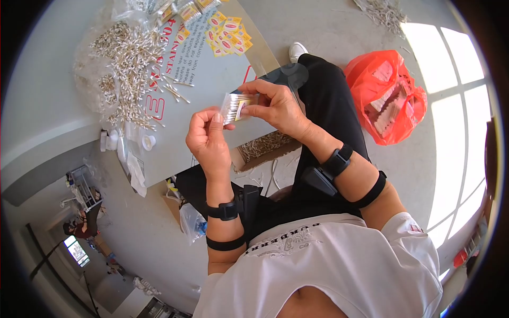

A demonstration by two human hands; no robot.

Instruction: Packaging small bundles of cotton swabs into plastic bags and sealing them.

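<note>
Over the table's near edge, a small clear plastic pack of cotton swabs (231, 108) is held between my two hands. A yellow label card (239, 106) shows inside the pack, partly covered by my right thumb. My left hand (208, 140) pinches the pack's left end, thumb on top. At the other end, my right hand (282, 110) grips it between thumb and curled fingers. To the left lies a large heap of loose cotton swabs (130, 61) in a torn clear bag. Beyond my hands, yellow label cards (230, 36) are spread in a pile.
Filled swab packs (189, 11) lie at the table's (196, 100) far side. A cardboard box of swabs (260, 148) sits below the near edge. On the floor at right stands a red plastic bag (366, 71) with packs inside. A white spool (148, 141) rests near the left edge.
</note>
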